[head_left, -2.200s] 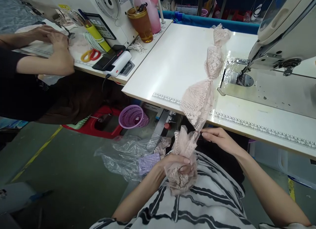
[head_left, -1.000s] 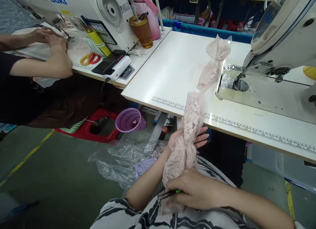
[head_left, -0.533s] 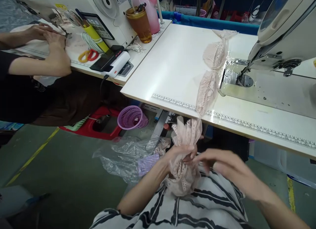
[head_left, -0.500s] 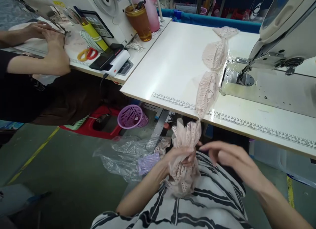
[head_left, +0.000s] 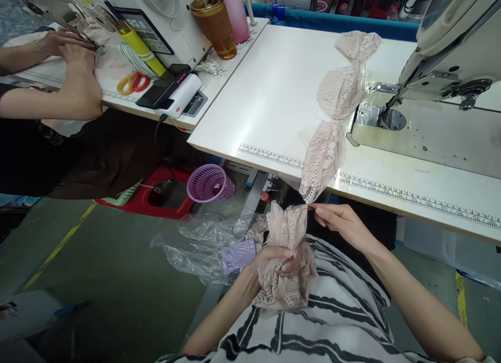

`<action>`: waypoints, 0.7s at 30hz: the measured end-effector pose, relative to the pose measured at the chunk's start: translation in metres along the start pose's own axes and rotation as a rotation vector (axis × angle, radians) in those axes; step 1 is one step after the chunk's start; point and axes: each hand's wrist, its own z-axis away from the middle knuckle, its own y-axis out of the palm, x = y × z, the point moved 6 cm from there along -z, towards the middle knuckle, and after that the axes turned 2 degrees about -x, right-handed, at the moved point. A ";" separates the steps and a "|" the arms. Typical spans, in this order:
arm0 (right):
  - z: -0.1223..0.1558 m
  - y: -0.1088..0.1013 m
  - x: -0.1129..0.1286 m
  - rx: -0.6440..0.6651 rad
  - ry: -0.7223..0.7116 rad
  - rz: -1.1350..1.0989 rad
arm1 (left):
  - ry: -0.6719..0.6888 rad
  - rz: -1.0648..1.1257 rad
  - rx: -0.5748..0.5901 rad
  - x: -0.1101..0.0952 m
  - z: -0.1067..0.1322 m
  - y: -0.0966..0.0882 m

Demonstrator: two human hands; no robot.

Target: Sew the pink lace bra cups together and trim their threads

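Observation:
A bunch of pale pink lace pieces (head_left: 287,227) is gathered in my left hand (head_left: 274,258), its fingers wrapped round them in front of my striped top. From the bunch, a narrow link runs up to another lace piece (head_left: 321,156) that hangs over the table's front edge. My right hand (head_left: 344,222) is at that link, with its fingertips closed on it; the exact pinch is small and partly hidden. More linked lace pieces (head_left: 340,91) lie in a line up the white table (head_left: 274,102), left of the sewing machine's needle plate (head_left: 381,117).
A co-worker's hands (head_left: 74,55) work at another sewing machine on the left. Scissors (head_left: 133,83), a white power bank-like device (head_left: 182,94) and a brown cup (head_left: 215,28) stand there. Below are a purple basket (head_left: 209,183), a red stool (head_left: 156,196) and a clear plastic bag (head_left: 195,243).
My right hand has moved up and left to the link between the lace pieces, its fingers closing. My left hand keeps the bunch, and the hanging lace piece has shifted slightly left and down.

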 end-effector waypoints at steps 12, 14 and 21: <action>-0.003 0.009 -0.002 0.000 0.025 -0.113 | 0.064 0.088 -0.038 0.001 0.001 -0.006; -0.001 0.010 -0.002 0.003 0.031 -0.117 | 0.074 0.096 -0.044 0.001 0.001 -0.007; -0.003 0.017 -0.001 0.003 0.033 -0.188 | 0.072 0.087 -0.042 0.001 0.000 -0.002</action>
